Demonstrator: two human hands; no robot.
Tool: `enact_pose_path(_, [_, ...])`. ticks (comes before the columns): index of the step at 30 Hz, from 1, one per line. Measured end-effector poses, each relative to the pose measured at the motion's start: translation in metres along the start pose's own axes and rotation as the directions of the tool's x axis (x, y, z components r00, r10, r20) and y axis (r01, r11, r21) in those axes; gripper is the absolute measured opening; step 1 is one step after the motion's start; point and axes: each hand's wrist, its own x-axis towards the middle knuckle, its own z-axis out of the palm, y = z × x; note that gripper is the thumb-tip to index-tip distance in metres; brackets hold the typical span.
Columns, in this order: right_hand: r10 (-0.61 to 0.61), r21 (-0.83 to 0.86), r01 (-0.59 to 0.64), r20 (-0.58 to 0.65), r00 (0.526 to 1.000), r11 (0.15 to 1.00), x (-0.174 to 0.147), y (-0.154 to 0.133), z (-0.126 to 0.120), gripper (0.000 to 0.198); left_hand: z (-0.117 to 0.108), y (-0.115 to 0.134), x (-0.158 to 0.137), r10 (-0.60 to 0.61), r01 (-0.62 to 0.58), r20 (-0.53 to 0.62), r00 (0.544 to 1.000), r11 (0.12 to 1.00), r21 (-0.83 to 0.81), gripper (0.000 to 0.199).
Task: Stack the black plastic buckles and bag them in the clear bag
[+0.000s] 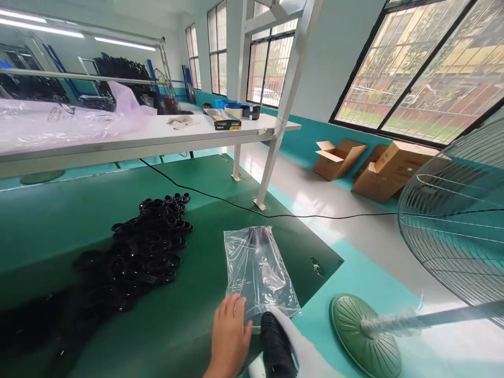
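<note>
My left hand (230,336) lies flat on the near end of a clear plastic bag (258,270), which rests on the green table (189,325). Just right of it, at the bag's mouth, a tube-like stack of black rings (275,344) is held by my right hand (301,349). That hand is covered in white fabric and its fingers are hidden. A large loose pile of black rings (137,252) lies to the left on the table, well apart from both hands.
A standing fan has its green base (364,336) on the floor and its wire cage (452,220) to the right. A black cable (236,205) crosses the table. A white bench (157,134) stands behind, and cardboard boxes (378,168) sit under the windows.
</note>
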Motion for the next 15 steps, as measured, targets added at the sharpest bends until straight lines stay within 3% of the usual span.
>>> enact_pose_path(1, [-0.009,-0.017,0.008,-0.013,1.000,1.000,0.002,0.007,0.000,0.086,0.005,0.008,0.007,-0.017,0.017,0.003,1.000,0.998,0.052,0.022])
enact_pose_path(4, [-0.037,-0.073,0.039,0.028,0.999,0.997,0.012,0.020,0.005,0.079,0.002,0.019,0.024,-0.045,0.046,-0.014,0.999,0.994,0.097,0.025])
enact_pose_path(8, [-0.154,0.027,0.151,0.147,0.977,0.988,0.051,0.025,-0.006,0.095,-0.012,0.033,0.031,0.004,0.001,-0.069,0.998,0.998,0.067,0.025])
enact_pose_path(12, [0.001,0.295,-0.033,0.109,0.994,0.955,0.101,0.030,-0.029,0.089,-0.009,0.045,0.020,-0.063,0.083,-0.098,0.993,0.974,0.211,0.015])
enact_pose_path(15, [0.062,0.253,-0.059,-0.002,0.998,0.966,0.117,0.034,-0.028,0.086,0.006,0.050,0.007,-0.193,0.210,-0.085,0.978,0.926,0.314,0.015])
